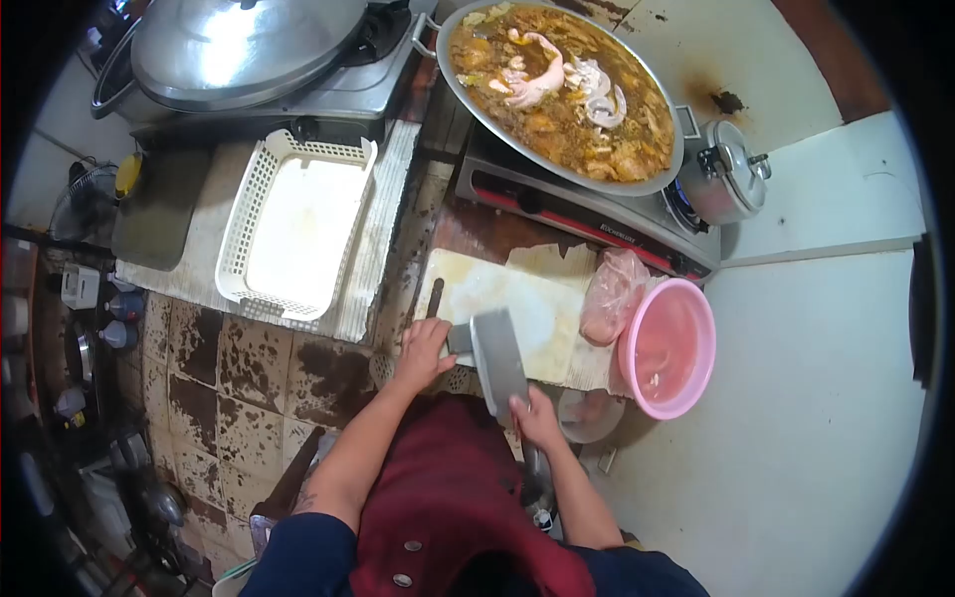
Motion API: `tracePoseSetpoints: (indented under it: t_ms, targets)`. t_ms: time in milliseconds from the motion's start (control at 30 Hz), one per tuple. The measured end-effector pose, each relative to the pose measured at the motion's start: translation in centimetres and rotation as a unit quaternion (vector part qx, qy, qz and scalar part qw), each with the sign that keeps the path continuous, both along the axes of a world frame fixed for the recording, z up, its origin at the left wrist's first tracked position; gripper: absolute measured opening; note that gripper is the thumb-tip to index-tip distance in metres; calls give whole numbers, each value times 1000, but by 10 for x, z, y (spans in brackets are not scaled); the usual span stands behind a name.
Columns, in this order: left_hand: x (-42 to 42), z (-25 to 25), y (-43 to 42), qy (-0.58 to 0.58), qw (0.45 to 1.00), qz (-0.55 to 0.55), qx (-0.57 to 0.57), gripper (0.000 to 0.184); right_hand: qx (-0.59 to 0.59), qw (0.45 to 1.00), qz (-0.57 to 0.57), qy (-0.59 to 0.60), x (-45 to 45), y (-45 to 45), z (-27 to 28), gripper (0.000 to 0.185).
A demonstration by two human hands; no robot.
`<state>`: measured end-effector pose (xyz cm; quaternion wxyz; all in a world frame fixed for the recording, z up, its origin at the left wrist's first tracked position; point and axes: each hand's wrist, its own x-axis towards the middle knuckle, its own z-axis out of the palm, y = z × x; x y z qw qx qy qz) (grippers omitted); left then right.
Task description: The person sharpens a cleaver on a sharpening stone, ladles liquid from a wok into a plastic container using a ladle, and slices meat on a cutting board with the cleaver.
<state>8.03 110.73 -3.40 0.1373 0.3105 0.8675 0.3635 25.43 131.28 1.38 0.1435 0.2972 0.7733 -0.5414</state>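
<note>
My right hand (538,418) is closed on the handle of a wide cleaver (499,358), whose grey blade points up over the near edge of a white cutting board (527,313). At the board's near left corner is my left hand (424,350), its fingers beside a small dark grey flat piece (460,339) that I cannot make out. Whether those fingers grip it is unclear. Right of the board lie a plastic bag of pale pink meat (609,298) and a pink bowl (668,388) with pinkish liquid in it.
A large pan of brown stew (567,109) sits on a gas stove (587,219), with a pressure cooker (726,184) to its right. A white plastic basket (231,239) stands at the left, below a big domed lid (244,50). A wall rises on the right.
</note>
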Motion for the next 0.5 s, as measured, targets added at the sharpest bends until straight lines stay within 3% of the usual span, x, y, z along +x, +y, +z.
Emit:
tracePoseSetpoints:
  t_ms: [100,200,267,300,333,400,500]
  targets:
    - [1,0,1,16,1000,1,0,62,204,977,-47,50,-65,31,-39,39]
    - [10,3,-2,-1,1000,-4,-27,61,133,977,-150,74,-95,44,-19,36]
    - [1,5,2,2,1000,6,-17,60,271,956,10,114,-36,25,-14,35]
    - [1,6,2,0,1000,7,-13,60,-15,999,-32,-36,-7,11,4,43]
    - [3,6,1,-3,1000,7,-10,60,-75,997,-21,-10,4,-7,27,42]
    - [1,6,0,0,1000,9,-6,60,40,996,6,77,-5,6,-20,37]
    - [3,5,3,-1,1000,14,-2,61,111,987,-116,31,-73,37,-43,31]
